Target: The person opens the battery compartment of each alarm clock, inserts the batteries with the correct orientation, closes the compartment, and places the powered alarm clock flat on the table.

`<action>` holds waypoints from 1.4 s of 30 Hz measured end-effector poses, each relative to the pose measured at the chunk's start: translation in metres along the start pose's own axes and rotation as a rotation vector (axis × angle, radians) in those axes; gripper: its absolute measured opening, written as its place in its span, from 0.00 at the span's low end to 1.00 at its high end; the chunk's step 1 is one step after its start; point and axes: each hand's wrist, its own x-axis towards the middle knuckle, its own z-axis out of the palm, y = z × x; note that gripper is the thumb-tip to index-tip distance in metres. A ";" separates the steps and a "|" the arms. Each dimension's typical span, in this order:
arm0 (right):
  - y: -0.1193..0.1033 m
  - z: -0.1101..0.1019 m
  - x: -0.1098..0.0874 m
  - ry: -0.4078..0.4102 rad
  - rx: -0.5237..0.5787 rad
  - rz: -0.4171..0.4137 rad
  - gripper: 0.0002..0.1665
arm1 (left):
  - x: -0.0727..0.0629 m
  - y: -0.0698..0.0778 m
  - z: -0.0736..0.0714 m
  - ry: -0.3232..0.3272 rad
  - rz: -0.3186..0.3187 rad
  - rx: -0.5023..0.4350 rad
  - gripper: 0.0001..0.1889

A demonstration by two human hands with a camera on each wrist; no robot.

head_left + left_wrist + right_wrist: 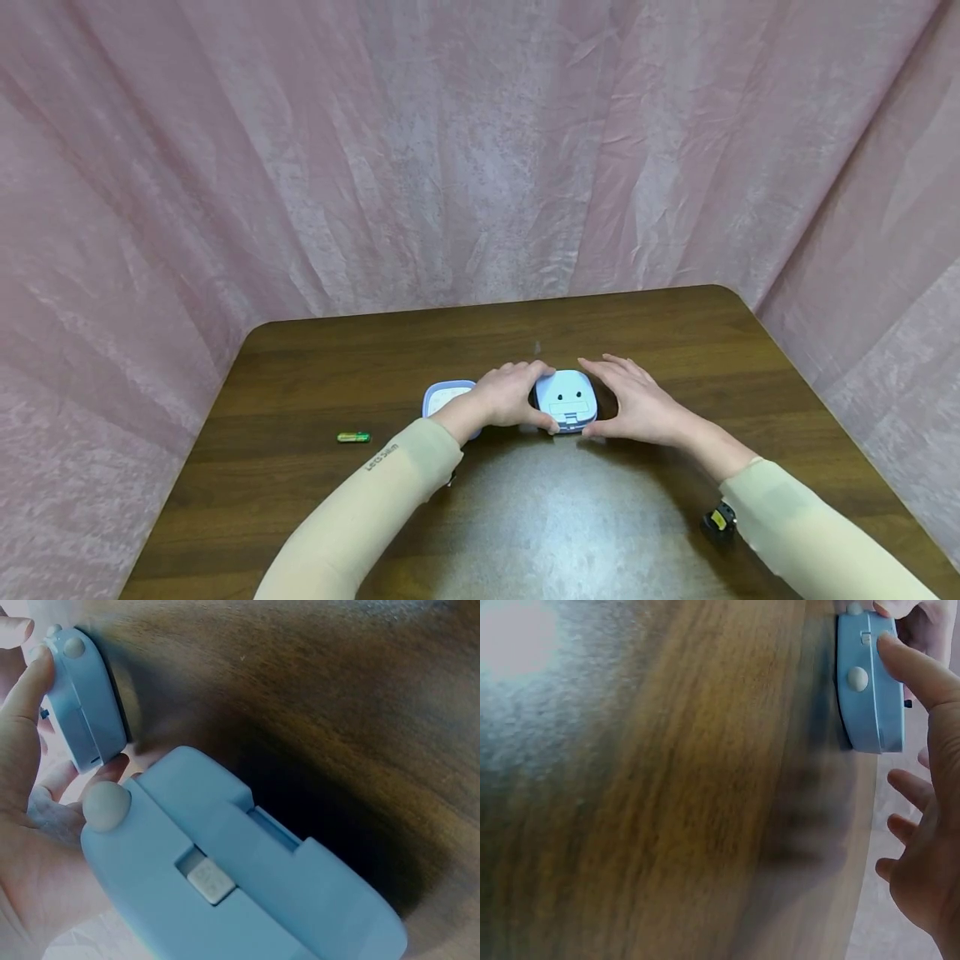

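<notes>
A small pale-blue rounded-square device (567, 395), with two black knobs on its top face and a battery-cover outline, lies on the table. My left hand (513, 394) holds its left side, thumb at the near edge and fingers toward the far corner. On the other side, my right hand (637, 406) arches with spread fingers; its thumb (911, 664) touches the near side wall close to a small white switch. The right fingertips stand apart from the device in the right wrist view. A second blue device (255, 877), with white round feet, sits beside my left wrist.
A green-and-gold battery (353, 437) lies on the left of the brown wooden table (300, 367). Pink curtains (480, 167) hang behind the table and at both sides. The second device's white face is partly hidden by my left hand in the head view.
</notes>
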 end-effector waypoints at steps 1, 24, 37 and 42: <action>0.000 0.001 0.001 -0.014 0.007 0.009 0.64 | 0.000 0.000 0.000 -0.001 -0.002 0.000 0.50; -0.001 0.007 0.014 -0.092 0.022 0.045 0.65 | -0.002 0.000 0.000 0.003 -0.001 0.003 0.49; -0.001 0.009 0.017 -0.083 0.032 0.040 0.62 | -0.003 -0.003 0.001 0.006 0.003 0.004 0.49; -0.002 0.008 0.018 -0.086 0.046 0.043 0.62 | -0.003 -0.003 0.000 0.000 0.005 -0.003 0.49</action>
